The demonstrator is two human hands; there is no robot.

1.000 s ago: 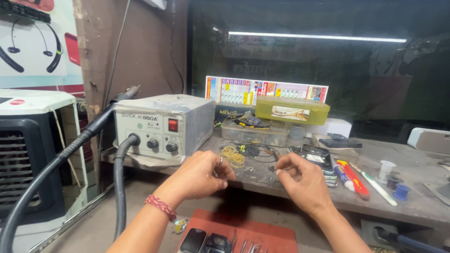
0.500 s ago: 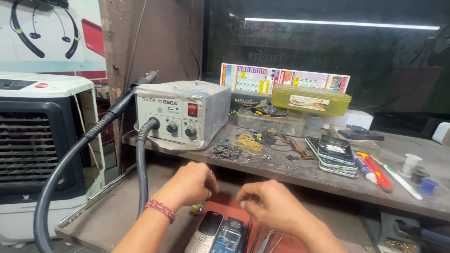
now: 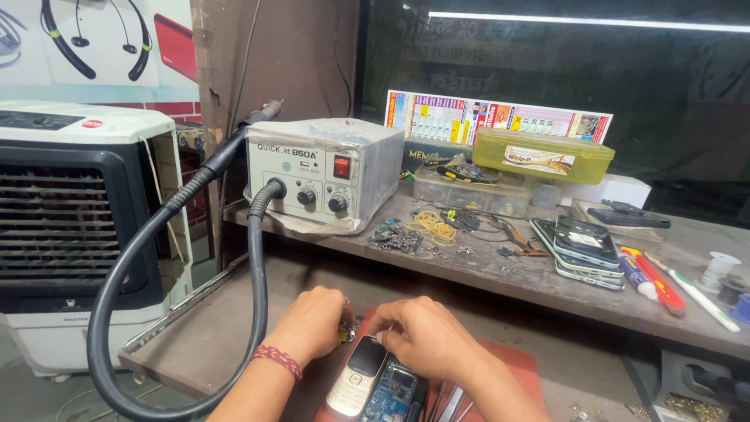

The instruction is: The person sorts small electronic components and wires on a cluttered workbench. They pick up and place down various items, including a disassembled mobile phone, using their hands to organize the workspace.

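Both hands are working low over a red mat (image 3: 516, 367) on the lower bench. The left hand (image 3: 312, 324), with a red thread band at the wrist, is curling its fingers inward over something small and dark at the mat's near edge; whether it is pinching that part or only resting against it, I cannot tell. The right hand (image 3: 426, 336) is lying palm down, fingers bent and close together, touching the top end of a silver keypad phone (image 3: 355, 377); a firm grip is not visible. Just beside that phone, touching it, a bare blue circuit board (image 3: 393, 391) is lying face up, and a few thin metal tools (image 3: 445, 398) are lying next to it under the right forearm. Judged step: sorting or picking up a small part at the head of the opened handset. Any following move is likely calling for a fine pinch and steady wrists, since the part is tiny and half hidden between the hands. On the upper shelf, well apart, a grey hot-air rework station (image 3: 320, 172) is sitting with its black hose (image 3: 141, 258) looping down past the left arm; a stack of phones (image 3: 582, 246) is lying further right.
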